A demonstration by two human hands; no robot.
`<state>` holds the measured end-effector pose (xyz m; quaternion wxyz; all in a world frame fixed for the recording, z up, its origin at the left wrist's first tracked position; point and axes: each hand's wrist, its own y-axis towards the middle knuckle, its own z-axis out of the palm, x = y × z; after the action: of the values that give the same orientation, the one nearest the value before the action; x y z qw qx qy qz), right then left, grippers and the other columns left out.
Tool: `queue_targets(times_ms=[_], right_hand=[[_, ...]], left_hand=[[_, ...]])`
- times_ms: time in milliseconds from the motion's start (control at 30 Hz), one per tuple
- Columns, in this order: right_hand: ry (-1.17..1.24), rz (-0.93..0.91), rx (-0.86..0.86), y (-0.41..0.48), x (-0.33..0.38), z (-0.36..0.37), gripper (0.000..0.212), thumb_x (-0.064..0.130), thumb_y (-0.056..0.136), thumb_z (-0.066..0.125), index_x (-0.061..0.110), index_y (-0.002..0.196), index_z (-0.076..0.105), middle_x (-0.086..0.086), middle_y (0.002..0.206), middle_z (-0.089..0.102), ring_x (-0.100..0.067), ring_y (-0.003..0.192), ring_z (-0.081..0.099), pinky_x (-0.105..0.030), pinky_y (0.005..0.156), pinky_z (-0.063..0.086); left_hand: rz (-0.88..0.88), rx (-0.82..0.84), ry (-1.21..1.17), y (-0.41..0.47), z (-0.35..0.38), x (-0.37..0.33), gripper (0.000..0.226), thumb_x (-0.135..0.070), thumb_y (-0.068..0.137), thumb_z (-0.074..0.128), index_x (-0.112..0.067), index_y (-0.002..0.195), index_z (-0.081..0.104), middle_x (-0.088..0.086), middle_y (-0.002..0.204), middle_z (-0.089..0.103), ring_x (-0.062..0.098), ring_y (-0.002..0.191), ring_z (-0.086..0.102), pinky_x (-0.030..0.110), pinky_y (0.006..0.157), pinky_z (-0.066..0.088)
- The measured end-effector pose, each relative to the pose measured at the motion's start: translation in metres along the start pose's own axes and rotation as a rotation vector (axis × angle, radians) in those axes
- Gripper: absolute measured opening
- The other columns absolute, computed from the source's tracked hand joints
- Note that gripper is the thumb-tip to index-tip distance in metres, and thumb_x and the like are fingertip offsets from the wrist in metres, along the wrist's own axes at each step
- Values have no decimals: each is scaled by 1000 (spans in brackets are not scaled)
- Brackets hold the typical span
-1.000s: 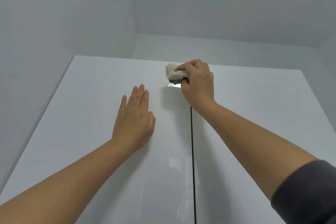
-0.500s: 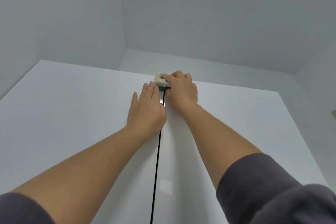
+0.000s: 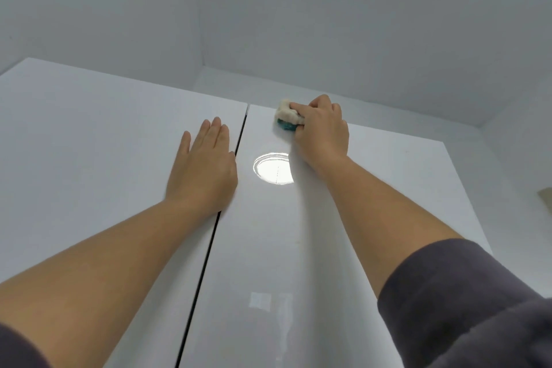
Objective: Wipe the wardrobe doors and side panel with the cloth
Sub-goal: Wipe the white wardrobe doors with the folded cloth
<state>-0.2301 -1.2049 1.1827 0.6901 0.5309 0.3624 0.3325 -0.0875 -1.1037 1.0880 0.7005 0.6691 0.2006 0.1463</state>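
Two glossy white wardrobe doors fill the view, the left door and the right door, split by a dark vertical gap. My right hand grips a bunched cream and teal cloth and presses it against the right door just under its top edge, a little right of the gap. My left hand lies flat with straight fingers on the left door, its thumb side at the gap.
A round lamp reflection shines on the right door below the cloth. Grey walls and ceiling rise above the wardrobe top. A small beige object shows at the right edge.
The cloth and my right hand have slid right, off the gap onto the right door. My left hand stays flat on the left door by the gap. The view has shifted.
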Motion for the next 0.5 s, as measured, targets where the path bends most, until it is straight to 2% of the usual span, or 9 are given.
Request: queue_targets(times_ms=[200, 367, 500], right_hand=[[-19, 36, -20, -5, -51, -17, 53, 6, 87, 42, 40, 124, 59, 1, 112, 47, -23, 105, 42, -34, 81, 38], [-39, 103, -39, -12, -100, -35, 51, 9, 90, 42, 39, 127, 57, -1, 115, 48, -26, 107, 42, -43, 86, 45], [-57, 166, -42, -15, -132, -48, 50, 11, 91, 42, 39, 130, 56, -2, 119, 48, -25, 111, 42, -43, 87, 45]], left_hand=[[-5, -7, 1, -1, 1, 1, 55, -24, 103, 18, -9, 154, 7, 1, 163, -1, 15, 149, -4, 37, 121, -2], [-6, -14, -21, -2, 1, 1, 54, -24, 102, 20, -8, 154, 12, 2, 163, 3, 15, 150, -1, 37, 121, -1], [-8, -13, -20, -1, 2, 1, 55, -24, 102, 20, -8, 153, 13, 1, 163, 5, 14, 149, 0, 36, 121, 0]])
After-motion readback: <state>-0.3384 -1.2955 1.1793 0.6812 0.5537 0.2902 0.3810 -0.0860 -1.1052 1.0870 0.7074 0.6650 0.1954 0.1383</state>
